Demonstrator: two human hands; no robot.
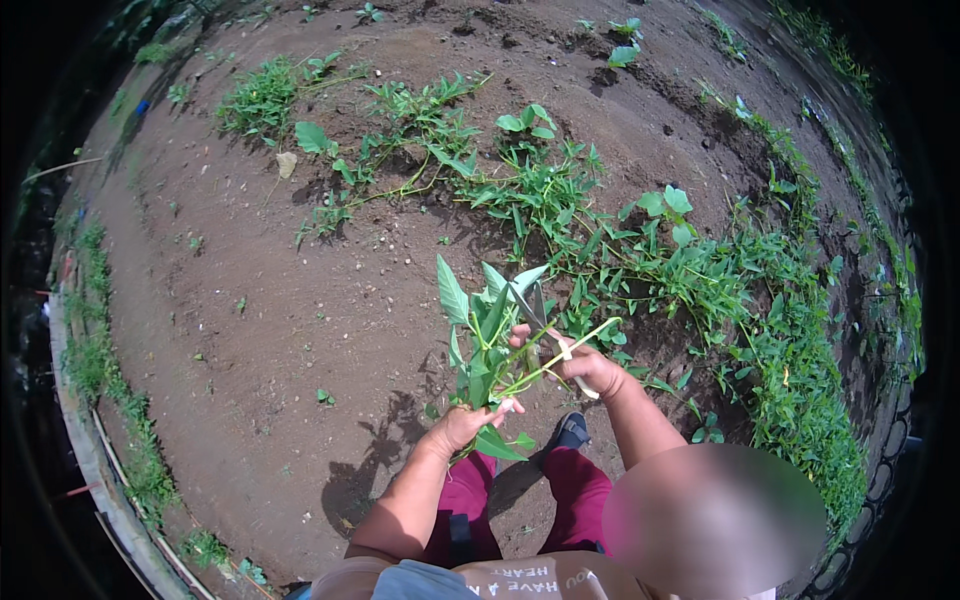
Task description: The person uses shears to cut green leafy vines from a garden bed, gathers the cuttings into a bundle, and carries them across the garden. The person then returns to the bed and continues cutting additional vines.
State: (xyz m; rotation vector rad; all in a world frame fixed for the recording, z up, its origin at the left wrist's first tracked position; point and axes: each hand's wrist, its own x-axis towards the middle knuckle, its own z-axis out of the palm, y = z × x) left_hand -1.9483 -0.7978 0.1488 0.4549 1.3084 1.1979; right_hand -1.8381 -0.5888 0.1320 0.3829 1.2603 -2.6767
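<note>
My left hand (pixel 462 424) is closed around a bunch of leafy green stems (pixel 478 368) with long, pointed leaves. The cut-looking pale stem ends slant up to the right, toward my other hand. My right hand (pixel 594 370) grips a pair of scissors (pixel 528 307) by its pale handles, and its dark grey blades point up and left, apart at the tips. They lie against the upper leaves and stems of the bunch; whether a stem is between them I cannot tell. Both hands are in front of my legs, above bare soil.
A band of low green vines (pixel 700 285) runs across the brown soil (pixel 270 330) and thickens along the right. Broad-leaved seedlings (pixel 668 205) grow among them. A pale curb (pixel 85 440) edges the plot at left. My shoe (pixel 571 432) stands just below the bunch.
</note>
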